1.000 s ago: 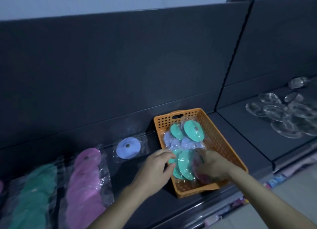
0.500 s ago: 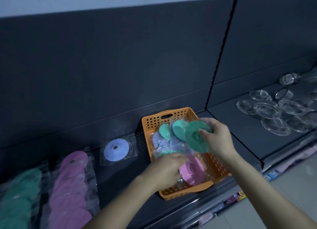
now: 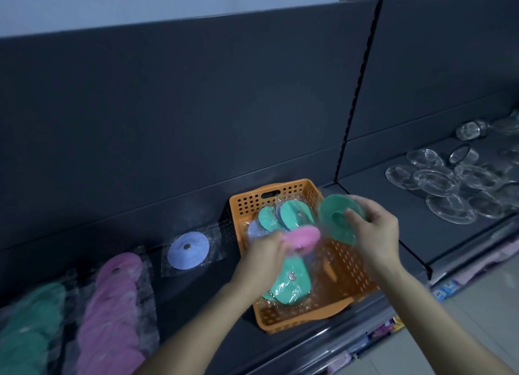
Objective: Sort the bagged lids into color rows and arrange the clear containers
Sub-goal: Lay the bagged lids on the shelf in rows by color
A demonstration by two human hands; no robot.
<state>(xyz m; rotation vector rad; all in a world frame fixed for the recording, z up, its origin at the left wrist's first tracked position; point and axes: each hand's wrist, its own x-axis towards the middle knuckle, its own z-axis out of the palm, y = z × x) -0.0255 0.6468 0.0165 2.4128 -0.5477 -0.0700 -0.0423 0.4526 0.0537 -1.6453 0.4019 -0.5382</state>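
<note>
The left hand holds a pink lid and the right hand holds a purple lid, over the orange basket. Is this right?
Not quite: the head view shows the right hand holding a green lid, not a purple one. The left hand does hold a pink lid, over the orange basket.

The dark grey metal shelf (image 3: 185, 296) carries an orange perforated plastic basket (image 3: 345, 276) beneath the fingers (image 3: 354, 214). To their left lie a bagged lilac round lid (image 3: 188, 250), a row of bagged pink lids (image 3: 112, 304) and a row of bagged green lids (image 3: 28, 318). Clear plastic containers (image 3: 438, 182) lie well to their right.
</note>
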